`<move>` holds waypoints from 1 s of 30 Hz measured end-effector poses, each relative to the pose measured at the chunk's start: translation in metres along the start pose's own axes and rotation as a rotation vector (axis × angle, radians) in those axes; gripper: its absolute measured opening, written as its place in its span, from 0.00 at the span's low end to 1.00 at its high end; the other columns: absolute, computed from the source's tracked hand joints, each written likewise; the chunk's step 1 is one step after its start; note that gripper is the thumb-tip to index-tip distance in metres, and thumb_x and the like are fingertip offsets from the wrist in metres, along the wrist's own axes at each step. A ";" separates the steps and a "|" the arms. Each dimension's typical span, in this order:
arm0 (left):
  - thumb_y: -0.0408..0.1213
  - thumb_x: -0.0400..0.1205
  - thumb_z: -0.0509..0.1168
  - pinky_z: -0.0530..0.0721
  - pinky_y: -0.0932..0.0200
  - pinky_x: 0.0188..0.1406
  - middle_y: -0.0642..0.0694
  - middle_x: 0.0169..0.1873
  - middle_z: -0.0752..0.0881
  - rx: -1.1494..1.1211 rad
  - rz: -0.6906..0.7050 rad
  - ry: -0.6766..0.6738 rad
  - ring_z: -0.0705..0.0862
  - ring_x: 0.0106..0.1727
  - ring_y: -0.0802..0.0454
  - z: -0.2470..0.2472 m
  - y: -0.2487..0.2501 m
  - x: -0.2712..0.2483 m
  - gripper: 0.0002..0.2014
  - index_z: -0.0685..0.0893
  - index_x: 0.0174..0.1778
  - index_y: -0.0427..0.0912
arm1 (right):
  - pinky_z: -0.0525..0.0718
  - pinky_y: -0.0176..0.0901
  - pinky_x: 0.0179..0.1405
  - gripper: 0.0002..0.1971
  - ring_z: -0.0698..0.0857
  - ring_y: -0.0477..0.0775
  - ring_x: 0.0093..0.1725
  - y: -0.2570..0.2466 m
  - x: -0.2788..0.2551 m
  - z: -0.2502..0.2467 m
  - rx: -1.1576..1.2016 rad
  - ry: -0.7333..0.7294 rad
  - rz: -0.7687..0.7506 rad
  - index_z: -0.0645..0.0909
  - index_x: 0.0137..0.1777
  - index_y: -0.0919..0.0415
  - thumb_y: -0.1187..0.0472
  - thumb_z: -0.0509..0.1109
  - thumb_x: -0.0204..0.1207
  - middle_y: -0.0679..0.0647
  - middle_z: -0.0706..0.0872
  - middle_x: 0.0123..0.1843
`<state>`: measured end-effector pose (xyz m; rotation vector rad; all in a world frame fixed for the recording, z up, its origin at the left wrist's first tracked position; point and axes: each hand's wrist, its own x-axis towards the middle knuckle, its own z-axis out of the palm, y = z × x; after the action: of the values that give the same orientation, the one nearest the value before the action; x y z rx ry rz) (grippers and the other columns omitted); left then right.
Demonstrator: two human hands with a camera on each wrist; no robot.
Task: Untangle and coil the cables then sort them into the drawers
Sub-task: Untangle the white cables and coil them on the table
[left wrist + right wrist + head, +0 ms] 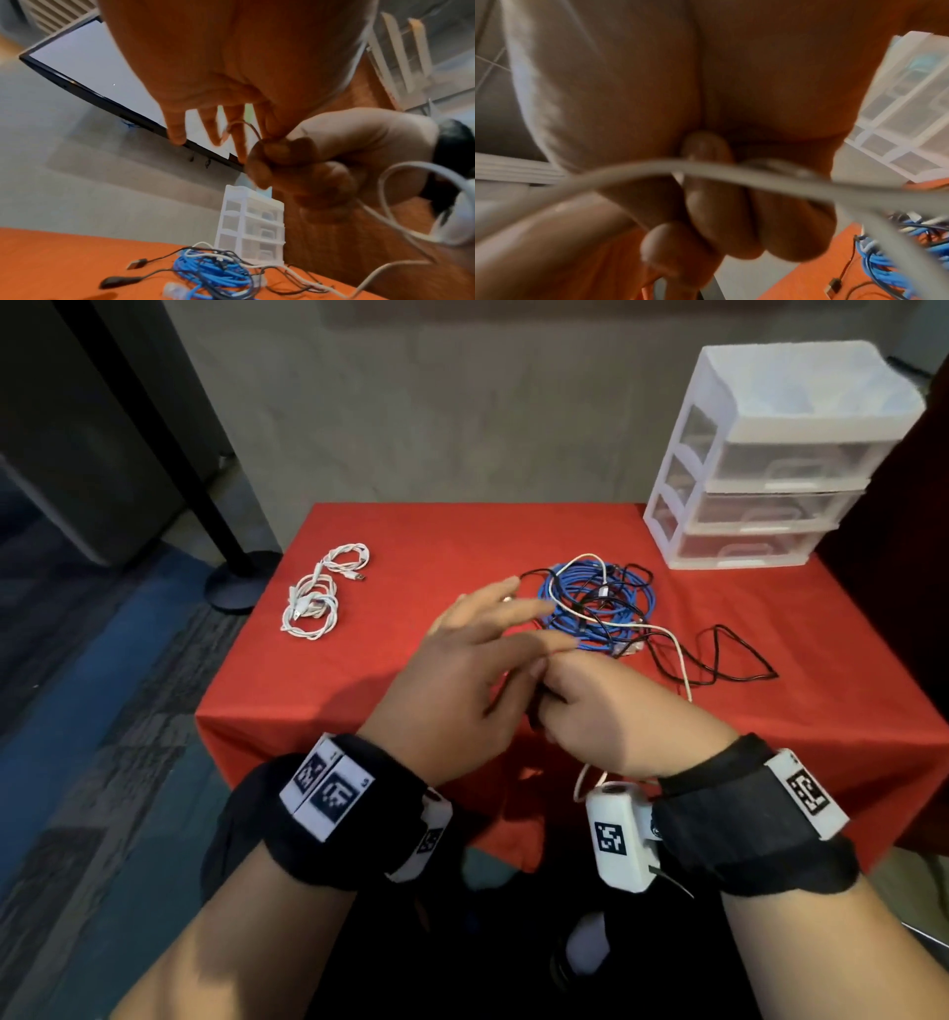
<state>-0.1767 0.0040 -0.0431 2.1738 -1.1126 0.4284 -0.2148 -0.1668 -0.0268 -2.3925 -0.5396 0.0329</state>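
Right hand (606, 711) grips white cable (680, 665); left hand (462, 675) touches it.

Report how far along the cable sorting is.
Done: a few white cables lie coiled at the table's left. In hand: the right hand grips a white cable trailing from the tangle while the left hand helps. Left: the blue and black tangle, and loading the closed drawer unit.
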 end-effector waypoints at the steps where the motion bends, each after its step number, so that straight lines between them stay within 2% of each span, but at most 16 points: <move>1: 0.41 0.88 0.60 0.70 0.40 0.77 0.53 0.63 0.87 0.036 -0.025 -0.019 0.79 0.73 0.45 0.000 -0.005 -0.001 0.13 0.89 0.61 0.49 | 0.74 0.30 0.36 0.14 0.78 0.33 0.32 0.000 0.001 -0.001 0.017 0.006 -0.007 0.74 0.35 0.44 0.62 0.62 0.81 0.35 0.80 0.30; 4: 0.48 0.88 0.61 0.77 0.47 0.62 0.54 0.40 0.87 0.117 -0.078 0.034 0.82 0.52 0.47 -0.008 -0.020 -0.003 0.15 0.89 0.43 0.48 | 0.70 0.40 0.31 0.09 0.72 0.40 0.27 0.009 -0.001 -0.007 0.121 -0.008 0.044 0.82 0.42 0.53 0.57 0.70 0.85 0.40 0.76 0.27; 6: 0.49 0.88 0.61 0.76 0.52 0.56 0.52 0.35 0.85 0.108 -0.153 0.092 0.81 0.48 0.48 -0.015 -0.030 -0.008 0.18 0.84 0.34 0.47 | 0.72 0.41 0.30 0.03 0.72 0.43 0.28 0.014 -0.007 -0.014 0.144 -0.042 0.042 0.84 0.48 0.53 0.58 0.73 0.83 0.44 0.76 0.28; 9: 0.48 0.89 0.60 0.78 0.53 0.49 0.49 0.32 0.84 0.035 -0.374 0.239 0.81 0.43 0.51 -0.027 -0.046 -0.018 0.20 0.83 0.34 0.45 | 0.84 0.53 0.38 0.05 0.83 0.58 0.36 0.021 -0.012 -0.017 0.287 -0.060 0.054 0.82 0.51 0.54 0.66 0.69 0.84 0.55 0.86 0.38; 11: 0.47 0.90 0.59 0.76 0.55 0.41 0.45 0.28 0.81 0.007 -0.489 0.291 0.78 0.34 0.52 -0.033 -0.053 -0.022 0.19 0.81 0.35 0.44 | 0.83 0.50 0.35 0.05 0.86 0.56 0.33 0.026 -0.013 -0.017 0.361 -0.080 0.100 0.81 0.52 0.55 0.67 0.66 0.86 0.59 0.88 0.39; 13: 0.48 0.90 0.58 0.74 0.58 0.35 0.43 0.26 0.79 -0.028 -0.598 0.330 0.77 0.30 0.51 -0.039 -0.055 -0.022 0.20 0.81 0.35 0.43 | 0.75 0.43 0.29 0.05 0.79 0.54 0.25 0.026 -0.014 -0.019 0.362 -0.130 0.139 0.81 0.51 0.55 0.57 0.68 0.88 0.56 0.86 0.31; 15: 0.50 0.90 0.58 0.71 0.64 0.28 0.46 0.22 0.74 -0.058 -0.739 0.378 0.75 0.25 0.56 -0.044 -0.060 -0.021 0.21 0.81 0.34 0.43 | 0.67 0.43 0.30 0.15 0.67 0.50 0.25 0.025 -0.017 -0.025 0.329 -0.155 0.125 0.86 0.47 0.55 0.45 0.68 0.85 0.46 0.74 0.23; 17: 0.52 0.89 0.58 0.70 0.62 0.26 0.49 0.21 0.72 -0.079 -0.868 0.387 0.71 0.21 0.58 -0.047 -0.068 -0.024 0.22 0.83 0.34 0.43 | 0.64 0.40 0.29 0.16 0.63 0.45 0.26 0.020 -0.018 -0.032 0.325 -0.135 0.075 0.89 0.46 0.57 0.48 0.66 0.86 0.42 0.68 0.23; 19: 0.54 0.89 0.59 0.69 0.58 0.25 0.50 0.19 0.70 -0.267 -0.961 0.360 0.68 0.20 0.55 -0.044 -0.071 -0.026 0.22 0.82 0.33 0.45 | 0.62 0.32 0.27 0.14 0.65 0.40 0.25 0.021 -0.015 -0.035 0.323 -0.028 0.073 0.90 0.47 0.60 0.56 0.66 0.88 0.40 0.71 0.22; 21: 0.50 0.90 0.58 0.63 0.64 0.20 0.52 0.20 0.63 -0.705 -1.016 0.308 0.61 0.18 0.56 -0.041 -0.063 -0.026 0.20 0.80 0.33 0.46 | 0.62 0.30 0.25 0.13 0.66 0.40 0.22 0.030 -0.007 -0.036 0.345 0.181 0.141 0.90 0.46 0.63 0.59 0.67 0.88 0.39 0.73 0.20; 23: 0.46 0.91 0.55 0.59 0.65 0.17 0.54 0.22 0.57 -1.166 -0.995 0.204 0.55 0.20 0.59 -0.043 -0.046 -0.023 0.18 0.78 0.35 0.45 | 0.66 0.32 0.27 0.13 0.69 0.39 0.23 0.045 0.004 -0.031 0.277 0.345 0.204 0.90 0.43 0.60 0.58 0.68 0.87 0.40 0.78 0.22; 25: 0.44 0.91 0.52 0.64 0.67 0.22 0.56 0.23 0.58 -1.485 -0.870 0.135 0.54 0.22 0.60 -0.048 -0.026 -0.019 0.16 0.78 0.40 0.45 | 0.71 0.41 0.30 0.13 0.73 0.43 0.26 0.061 0.012 -0.019 0.148 0.380 0.256 0.90 0.41 0.56 0.54 0.70 0.85 0.48 0.85 0.28; 27: 0.43 0.92 0.50 0.75 0.67 0.33 0.57 0.26 0.71 -1.609 -0.746 0.149 0.64 0.21 0.62 -0.052 -0.012 -0.013 0.15 0.78 0.45 0.47 | 0.77 0.46 0.35 0.16 0.80 0.51 0.31 0.069 0.013 -0.003 0.077 0.330 0.285 0.90 0.41 0.53 0.44 0.70 0.82 0.52 0.88 0.32; 28: 0.44 0.92 0.50 0.81 0.65 0.40 0.57 0.31 0.81 -1.615 -0.700 0.164 0.72 0.24 0.64 -0.052 -0.007 -0.010 0.15 0.79 0.46 0.48 | 0.80 0.46 0.37 0.19 0.82 0.53 0.33 0.070 0.013 0.007 0.044 0.292 0.297 0.90 0.41 0.51 0.38 0.68 0.79 0.51 0.89 0.32; 29: 0.45 0.92 0.49 0.85 0.62 0.47 0.55 0.42 0.88 -1.606 -0.660 0.162 0.82 0.32 0.65 -0.052 -0.003 -0.006 0.15 0.79 0.47 0.49 | 0.81 0.47 0.38 0.21 0.82 0.51 0.33 0.067 0.010 0.014 0.006 0.256 0.296 0.89 0.40 0.50 0.35 0.67 0.79 0.49 0.87 0.30; 30: 0.45 0.92 0.48 0.87 0.58 0.55 0.51 0.55 0.90 -1.597 -0.629 0.156 0.88 0.44 0.62 -0.050 -0.001 -0.002 0.16 0.80 0.48 0.49 | 0.79 0.47 0.37 0.22 0.79 0.50 0.31 0.065 0.010 0.021 -0.039 0.226 0.287 0.87 0.37 0.50 0.34 0.67 0.80 0.49 0.82 0.26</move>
<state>-0.1771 0.0399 -0.0079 0.8734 -0.2914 -0.4713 -0.1853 -0.1948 -0.0822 -2.4525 -0.0908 -0.1215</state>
